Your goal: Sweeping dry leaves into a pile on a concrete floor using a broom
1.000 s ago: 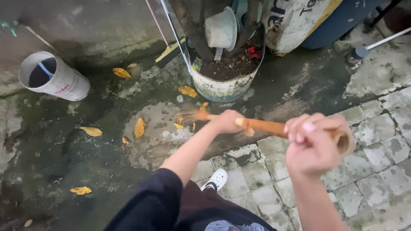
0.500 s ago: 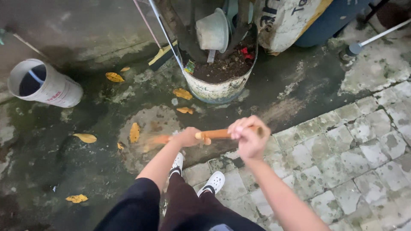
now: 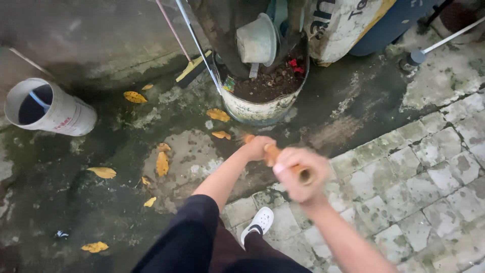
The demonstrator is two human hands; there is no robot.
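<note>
On the wet, dark concrete floor (image 3: 91,202) in front of me, both my hands were wrapped around an orange-brown wooden broom handle (image 3: 275,154). My left hand (image 3: 257,146) was clenched on it lower down, nearer the ground, and my right hand (image 3: 298,174) was clamped round its upper end, where the hollow tip showed just past my knuckles. The right hand was blurred, so I could not make out each finger, but the fist was plainly closed on the stick. The handle pointed away from me towards a round, rusty white metal drum filled with soil (image 3: 262,98), and its far end lay near the foot of that drum; the bristles themselves I could not make out.

A yellow fallen leaf (image 3: 221,135) lay just beside my left hand, another yellow leaf (image 3: 218,115) sat close against the drum, and a long yellow leaf (image 3: 162,163) rested on a pale patch of bare cement to the left. More were scattered well apart across the dark floor. A white plastic bucket (image 3: 48,108) lay tipped on its side far to the left. A grey upturned pot (image 3: 257,40) sat in the drum's soil. Below my arms, my white clog shoe (image 3: 258,222) stood on the mossy grey paving stones (image 3: 419,167), which ran off to the right.
</note>
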